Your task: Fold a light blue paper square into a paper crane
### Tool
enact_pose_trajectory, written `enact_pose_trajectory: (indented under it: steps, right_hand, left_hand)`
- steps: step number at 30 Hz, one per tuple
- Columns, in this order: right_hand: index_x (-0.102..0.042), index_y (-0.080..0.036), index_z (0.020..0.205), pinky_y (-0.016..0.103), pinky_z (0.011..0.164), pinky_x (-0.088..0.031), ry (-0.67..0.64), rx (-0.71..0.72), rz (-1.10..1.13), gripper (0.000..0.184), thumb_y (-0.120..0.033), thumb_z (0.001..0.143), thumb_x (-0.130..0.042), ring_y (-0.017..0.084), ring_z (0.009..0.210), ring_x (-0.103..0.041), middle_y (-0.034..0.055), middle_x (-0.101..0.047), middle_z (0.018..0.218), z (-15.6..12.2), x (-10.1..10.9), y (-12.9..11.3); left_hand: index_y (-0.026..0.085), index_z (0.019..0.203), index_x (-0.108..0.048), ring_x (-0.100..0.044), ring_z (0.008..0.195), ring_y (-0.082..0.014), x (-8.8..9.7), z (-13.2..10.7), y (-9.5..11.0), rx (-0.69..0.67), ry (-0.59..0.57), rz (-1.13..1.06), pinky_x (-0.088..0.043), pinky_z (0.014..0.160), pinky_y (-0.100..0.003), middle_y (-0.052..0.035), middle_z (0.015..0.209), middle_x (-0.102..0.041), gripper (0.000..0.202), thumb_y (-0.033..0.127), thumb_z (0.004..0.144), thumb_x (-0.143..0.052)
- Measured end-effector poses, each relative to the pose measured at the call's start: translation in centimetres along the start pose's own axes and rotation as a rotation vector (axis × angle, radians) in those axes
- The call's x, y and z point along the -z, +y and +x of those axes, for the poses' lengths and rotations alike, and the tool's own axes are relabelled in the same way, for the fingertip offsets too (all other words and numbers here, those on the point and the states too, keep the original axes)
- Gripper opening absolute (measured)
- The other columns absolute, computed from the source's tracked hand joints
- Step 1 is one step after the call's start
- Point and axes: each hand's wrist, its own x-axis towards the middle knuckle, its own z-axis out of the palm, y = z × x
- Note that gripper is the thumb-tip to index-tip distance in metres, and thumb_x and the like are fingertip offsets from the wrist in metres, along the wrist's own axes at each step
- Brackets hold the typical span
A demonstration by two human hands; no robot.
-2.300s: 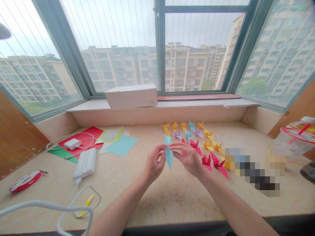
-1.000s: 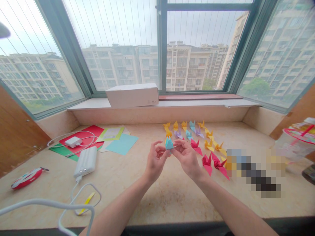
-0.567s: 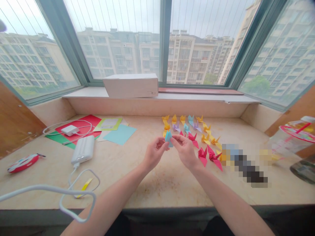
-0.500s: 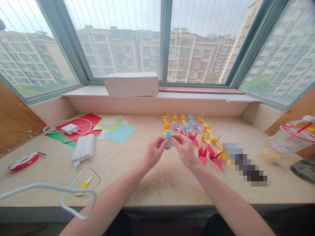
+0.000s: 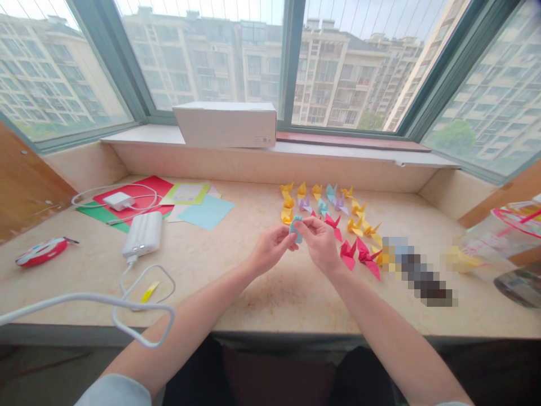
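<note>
Marbled beige counter (image 5: 262,299) under a wide bay window is your work surface. Your left hand (image 5: 270,249) and right hand (image 5: 322,246) meet above its middle, raised off the stone, each pinching one side of a small blue folded paper (image 5: 296,229) between thumb and fingertips; the remaining fingers are curled in. The piece is held between the two hands, and its finer shape is too small to make out. Just beyond and to the right of your right hand, a curved row of paper cranes (image 5: 338,206) in yellow, orange, lilac, blue and red stands on the counter, the red ones nearest your wrist. To your left lies a white power bank (image 5: 143,234) with a white cable (image 5: 127,304) looping towards the near edge. Behind it, flat coloured sheets (image 5: 207,211) are spread out, with a white charger (image 5: 118,200) resting on the red one. A white box (image 5: 226,124) sits on the sill. A clear plastic cup (image 5: 502,237) stands at the far right.
</note>
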Motion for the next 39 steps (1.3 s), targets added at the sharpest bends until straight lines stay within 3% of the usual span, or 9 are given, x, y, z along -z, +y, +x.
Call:
enact_pose_trajectory:
  steps: [7, 12, 16, 19, 26, 32, 36, 39]
  right_hand:
    - [-0.069, -0.019, 0.077, 0.029, 0.061, -0.049, 0.014, -0.031, 0.013, 0.033, -0.052, 0.076, -0.072, 0.016, 0.065, -0.062, 0.0023, -0.070, 0.072, 0.2, 0.3, 0.1]
    - [-0.074, -0.021, 0.097, 0.031, 0.067, -0.052, -0.086, -0.010, 0.011, 0.036, -0.052, 0.085, -0.063, 0.016, 0.069, -0.063, 0.0027, -0.072, 0.077, 0.4, 0.5, 0.2]
    - [-0.075, -0.023, 0.098, 0.033, 0.071, -0.054, -0.159, -0.032, 0.034, 0.031, -0.048, 0.080, -0.070, 0.019, 0.078, -0.068, 0.0034, -0.075, 0.087, 0.1, 0.3, 0.1]
    - [-0.075, -0.024, 0.100, 0.035, 0.075, -0.054, -0.167, -0.032, 0.034, 0.029, -0.045, 0.079, -0.072, 0.021, 0.084, -0.069, 0.0047, -0.076, 0.093, -0.1, 0.1, 0.3]
    - [-0.076, -0.024, 0.101, 0.038, 0.082, -0.052, -0.118, 0.060, -0.093, 0.025, -0.039, 0.082, -0.070, 0.023, 0.089, -0.068, 0.0055, -0.075, 0.095, -0.2, 0.1, 0.7]
    - [-0.076, -0.024, 0.101, 0.036, 0.082, -0.050, -0.068, 0.168, -0.234, 0.021, -0.034, 0.086, -0.066, 0.021, 0.089, -0.064, 0.0050, -0.072, 0.093, -0.5, 0.1, 0.0]
    - [-0.076, -0.023, 0.101, 0.035, 0.080, -0.050, -0.059, 0.234, -0.277, 0.020, -0.031, 0.087, -0.064, 0.020, 0.089, -0.064, 0.0048, -0.070, 0.093, -0.7, 0.0, 0.2]
    - [-0.075, -0.023, 0.101, 0.034, 0.078, -0.051, -0.049, 0.274, -0.307, 0.019, -0.029, 0.089, -0.063, 0.019, 0.086, -0.064, 0.0046, -0.069, 0.092, -0.8, -0.1, 0.1]
  left_hand:
    - [0.014, 0.078, -0.064, -0.066, 0.057, -0.0136, 0.2, 0.3, 0.0, 0.050, -0.019, -0.033, -0.053, 0.056, -0.026, -0.0036, 0.066, -0.069, 0.034, 0.047, 0.085, -0.064]
    - [0.013, 0.084, -0.060, -0.067, 0.058, -0.0136, 0.5, 0.5, 0.4, 0.074, 0.043, -0.216, -0.054, 0.057, -0.025, -0.0038, 0.071, -0.069, 0.035, 0.048, 0.085, -0.065]
    - [0.018, 0.102, -0.049, -0.067, 0.057, -0.0138, 0.7, 0.7, 0.5, 0.062, 0.076, -0.295, -0.054, 0.059, -0.027, -0.0002, 0.070, -0.071, 0.038, 0.045, 0.083, -0.068]
    - [0.021, 0.097, -0.043, -0.067, 0.059, -0.0136, 0.6, 0.8, 0.2, 0.035, 0.148, -0.273, -0.055, 0.059, -0.027, 0.0031, 0.069, -0.068, 0.039, 0.042, 0.081, -0.071]
    - [0.016, 0.093, -0.061, -0.068, 0.082, -0.0158, 0.8, 0.6, -0.2, -0.077, 0.292, -0.029, -0.056, 0.074, -0.029, -0.0035, 0.088, -0.070, 0.026, 0.037, 0.082, -0.071]
    - [0.014, 0.103, -0.069, -0.070, 0.093, -0.0210, 0.7, 0.3, 0.0, -0.096, 0.236, 0.035, -0.055, 0.086, -0.035, -0.0100, 0.102, -0.074, 0.030, 0.038, 0.085, -0.068]
    - [0.014, 0.104, -0.070, -0.070, 0.095, -0.0223, 0.6, 0.2, -0.3, -0.104, 0.162, 0.023, -0.054, 0.090, -0.036, -0.0100, 0.103, -0.074, 0.031, 0.036, 0.082, -0.071]
    - [0.016, 0.102, -0.072, -0.069, 0.095, -0.0217, 0.6, 0.3, -0.3, -0.108, 0.173, 0.057, -0.054, 0.089, -0.034, -0.0090, 0.103, -0.074, 0.027, 0.036, 0.085, -0.067]
